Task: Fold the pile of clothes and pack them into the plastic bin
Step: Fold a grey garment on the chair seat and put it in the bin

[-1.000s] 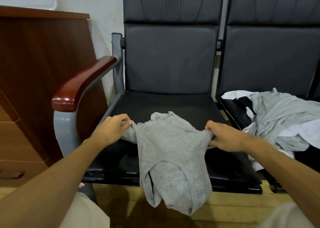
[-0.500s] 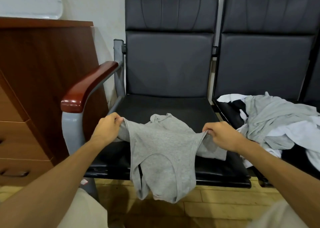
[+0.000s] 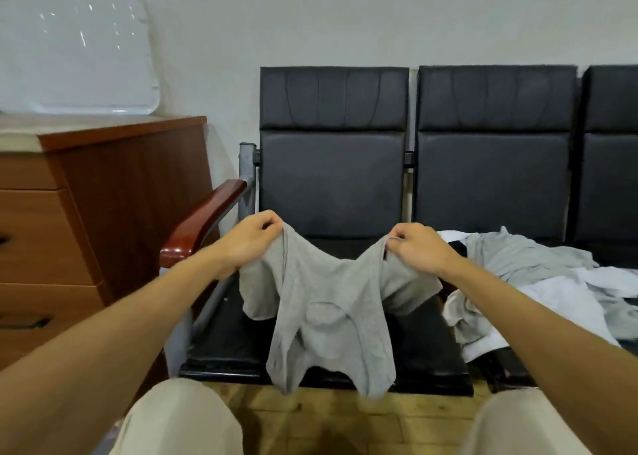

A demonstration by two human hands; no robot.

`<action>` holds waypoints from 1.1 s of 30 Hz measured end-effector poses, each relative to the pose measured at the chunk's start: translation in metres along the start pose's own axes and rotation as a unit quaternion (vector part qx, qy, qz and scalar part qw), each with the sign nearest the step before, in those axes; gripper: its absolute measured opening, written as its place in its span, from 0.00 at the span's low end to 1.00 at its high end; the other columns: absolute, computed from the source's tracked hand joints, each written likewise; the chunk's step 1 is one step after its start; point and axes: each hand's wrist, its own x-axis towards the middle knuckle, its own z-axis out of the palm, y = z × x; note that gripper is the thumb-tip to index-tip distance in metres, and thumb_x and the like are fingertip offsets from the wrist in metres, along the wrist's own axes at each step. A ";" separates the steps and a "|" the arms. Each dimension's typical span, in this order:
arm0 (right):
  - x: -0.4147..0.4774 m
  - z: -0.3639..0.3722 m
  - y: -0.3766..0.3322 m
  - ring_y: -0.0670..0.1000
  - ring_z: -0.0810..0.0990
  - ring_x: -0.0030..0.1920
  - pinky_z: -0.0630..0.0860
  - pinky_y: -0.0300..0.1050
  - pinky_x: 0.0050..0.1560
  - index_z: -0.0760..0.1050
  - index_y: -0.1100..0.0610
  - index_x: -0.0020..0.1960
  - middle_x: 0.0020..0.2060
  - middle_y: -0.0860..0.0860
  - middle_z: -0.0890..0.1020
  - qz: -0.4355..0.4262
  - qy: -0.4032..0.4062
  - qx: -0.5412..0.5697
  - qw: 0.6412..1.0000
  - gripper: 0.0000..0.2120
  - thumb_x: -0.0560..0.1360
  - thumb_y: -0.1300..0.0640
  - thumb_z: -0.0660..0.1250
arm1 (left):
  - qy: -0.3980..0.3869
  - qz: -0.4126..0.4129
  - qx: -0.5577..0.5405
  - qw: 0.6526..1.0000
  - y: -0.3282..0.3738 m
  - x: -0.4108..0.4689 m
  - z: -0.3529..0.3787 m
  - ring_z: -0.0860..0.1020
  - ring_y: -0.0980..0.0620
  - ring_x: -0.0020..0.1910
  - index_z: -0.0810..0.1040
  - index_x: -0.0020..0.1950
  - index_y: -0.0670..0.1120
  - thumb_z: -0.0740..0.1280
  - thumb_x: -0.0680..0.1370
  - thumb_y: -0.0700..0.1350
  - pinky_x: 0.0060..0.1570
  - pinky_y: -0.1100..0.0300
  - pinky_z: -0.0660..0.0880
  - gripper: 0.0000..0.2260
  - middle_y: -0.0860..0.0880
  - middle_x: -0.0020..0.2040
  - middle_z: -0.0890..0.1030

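1. The left hand and the right hand each pinch an upper corner of a grey garment, with the fingers curled round the cloth. They hold it in the air over the black seat.
2. The garment sags in the middle between the two hands, and its lower edge hangs past the front of the seat. It shows no clean fold, so I judge it is only being opened out, with its first fold not yet made.
3. The pile of clothes, grey and white pieces, lies crumpled on the next seat to the right, near the right forearm. All of it looks unfolded.
4. No folded stack shows anywhere in view, so the task seems to be near its start: this garment and the whole pile are left to fold and pack.
5. A translucent plastic bin stands on the wooden cabinet at the left, leaning against the wall, well apart from both hands. Only a broad pale face shows. I cannot tell whether that is the bin's body or a lid, and no clothes can be made out in it.
6. The cabinet's drawers are closed, so their contents are hidden.
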 end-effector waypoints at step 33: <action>0.001 -0.063 -0.013 0.52 0.70 0.34 0.67 0.48 0.35 0.72 0.57 0.37 0.34 0.52 0.73 0.050 0.050 -0.057 0.996 0.12 0.77 0.58 0.57 | 0.023 -0.052 0.213 0.975 0.001 0.007 -0.058 0.74 0.43 0.52 0.70 0.55 0.42 0.54 0.82 0.40 0.52 0.53 0.68 0.07 0.40 0.56 0.76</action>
